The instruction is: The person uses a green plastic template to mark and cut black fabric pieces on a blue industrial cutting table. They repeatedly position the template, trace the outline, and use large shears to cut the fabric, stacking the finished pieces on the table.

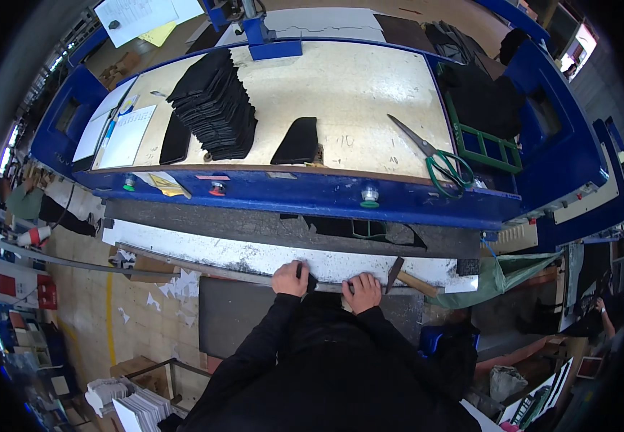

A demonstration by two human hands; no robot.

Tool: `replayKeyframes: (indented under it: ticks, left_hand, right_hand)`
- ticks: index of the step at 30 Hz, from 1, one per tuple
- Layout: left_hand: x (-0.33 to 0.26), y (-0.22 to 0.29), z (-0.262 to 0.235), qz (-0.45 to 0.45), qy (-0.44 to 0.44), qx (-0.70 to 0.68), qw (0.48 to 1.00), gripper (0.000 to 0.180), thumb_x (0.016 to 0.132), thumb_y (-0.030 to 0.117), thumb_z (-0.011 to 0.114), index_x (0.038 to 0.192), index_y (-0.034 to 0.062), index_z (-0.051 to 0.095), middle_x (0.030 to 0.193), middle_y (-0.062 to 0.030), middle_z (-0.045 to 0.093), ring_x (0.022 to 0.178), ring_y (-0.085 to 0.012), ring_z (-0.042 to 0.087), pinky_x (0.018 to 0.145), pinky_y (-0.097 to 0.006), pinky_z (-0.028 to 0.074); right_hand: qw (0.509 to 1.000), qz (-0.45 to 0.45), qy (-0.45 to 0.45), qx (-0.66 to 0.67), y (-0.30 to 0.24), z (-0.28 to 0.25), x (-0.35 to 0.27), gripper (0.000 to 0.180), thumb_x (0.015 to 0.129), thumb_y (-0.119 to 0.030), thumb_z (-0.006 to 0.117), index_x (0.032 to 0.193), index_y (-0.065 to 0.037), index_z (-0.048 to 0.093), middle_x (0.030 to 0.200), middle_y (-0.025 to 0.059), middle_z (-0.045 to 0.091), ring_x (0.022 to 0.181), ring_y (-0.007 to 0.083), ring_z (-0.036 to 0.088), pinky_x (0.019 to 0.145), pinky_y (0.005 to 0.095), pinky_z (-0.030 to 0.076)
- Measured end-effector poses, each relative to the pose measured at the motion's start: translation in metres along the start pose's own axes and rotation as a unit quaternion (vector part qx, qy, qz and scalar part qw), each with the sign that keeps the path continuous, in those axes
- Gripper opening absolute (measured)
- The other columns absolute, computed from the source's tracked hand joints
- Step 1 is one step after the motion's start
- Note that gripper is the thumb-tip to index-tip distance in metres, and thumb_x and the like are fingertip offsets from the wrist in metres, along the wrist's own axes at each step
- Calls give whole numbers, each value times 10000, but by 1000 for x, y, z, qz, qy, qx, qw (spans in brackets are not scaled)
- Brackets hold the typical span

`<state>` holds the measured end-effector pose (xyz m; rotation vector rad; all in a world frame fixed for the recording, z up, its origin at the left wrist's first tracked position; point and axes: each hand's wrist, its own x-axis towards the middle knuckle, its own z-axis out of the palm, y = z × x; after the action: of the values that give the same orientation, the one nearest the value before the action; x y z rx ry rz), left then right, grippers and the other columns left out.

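My left hand is closed at the near edge of a long white shelf, with a small black piece at its fingers. To its right, my right hand rests on the same edge with curled fingers; what they hold, if anything, is hidden. Just right of that hand lies a hammer with a dark head and wooden handle. Beyond the shelf, a black cut piece and a green-framed cutting die lie on a dark grey strip.
A blue-framed machine table holds a tall stack of black pieces, a single black piece, green-handled scissors and papers. White scraps lie at left. A green bag hangs at right.
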<state>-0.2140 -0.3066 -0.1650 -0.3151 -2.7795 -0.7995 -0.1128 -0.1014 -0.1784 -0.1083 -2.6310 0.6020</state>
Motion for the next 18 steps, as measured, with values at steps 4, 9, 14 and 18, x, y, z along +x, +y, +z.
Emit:
replayKeyframes:
  ticks: [4, 9, 14, 18]
  left_hand:
    - [-1, -6, 9, 5, 31, 4, 999, 223, 907, 304, 661, 851, 89, 676, 728, -139, 675, 695, -356, 667, 645, -489, 523]
    - [16, -5, 14, -7, -57, -42, 997, 270, 917, 327, 613, 956, 69, 680, 843, -173, 710, 838, -369, 687, 773, -503, 536]
    - [17, -29, 28, -1, -62, -81, 995, 284, 953, 353, 602, 889, 79, 638, 780, -189, 660, 772, -410, 660, 683, -519, 521]
    - [22, -46, 10, -69, -63, -236, 967, 372, 993, 408, 606, 925, 44, 648, 773, -189, 684, 741, -393, 671, 663, -480, 510]
  right_hand:
    - [1000, -10, -8, -25, 8, 11, 3, 214, 797, -275, 730, 777, -114, 591, 842, 81, 584, 868, 298, 600, 738, 454, 445]
    - [999, 20, -12, -47, 19, 29, 1, 201, 839, -245, 695, 787, -86, 582, 833, 104, 569, 858, 342, 575, 757, 486, 429]
    - [999, 24, 37, -5, 14, 26, 6, 207, 885, -205, 667, 787, -61, 556, 888, 136, 560, 939, 363, 552, 809, 494, 410]
    - [997, 67, 36, -19, 4, 40, 5, 193, 878, -193, 648, 793, -39, 567, 928, 162, 572, 976, 378, 547, 842, 500, 410]
